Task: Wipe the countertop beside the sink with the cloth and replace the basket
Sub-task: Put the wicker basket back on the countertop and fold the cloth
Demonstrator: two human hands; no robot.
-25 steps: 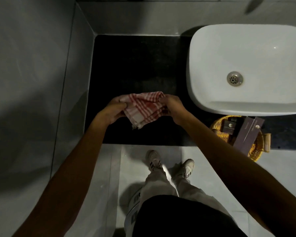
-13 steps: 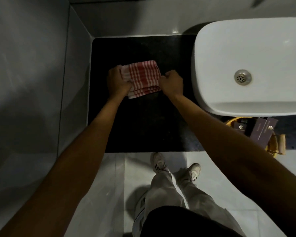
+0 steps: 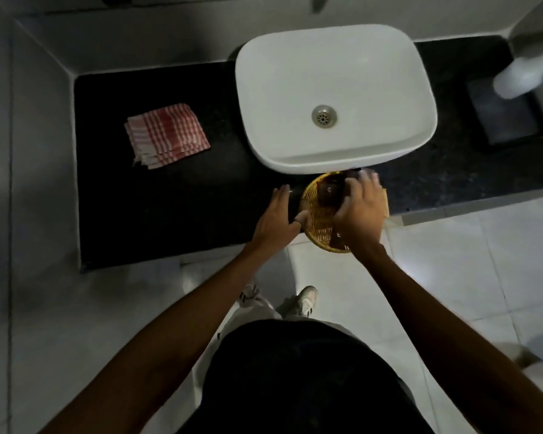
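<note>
A folded red-and-white checked cloth [image 3: 166,134] lies flat on the black countertop [image 3: 138,214], left of the white sink [image 3: 336,98], with no hand on it. A yellow woven basket [image 3: 318,214] holding dark boxes sits at the counter's front edge under the sink's front rim, partly overhanging the floor. My right hand [image 3: 358,208] reaches over the basket's right side with fingers curled around it. My left hand [image 3: 278,214] lies just left of the basket, fingers stretched out, thumb touching the rim.
On a black tray [image 3: 508,120] at the counter's far right stands a white spray bottle [image 3: 521,76]. Grey walls close in the counter's left and back. My shoes [image 3: 298,300] stand on the tiled floor below the counter edge.
Both hands have let go of the cloth, which now rests folded on the left counter. They have moved right to the basket in front of the sink. The view has shifted right.
</note>
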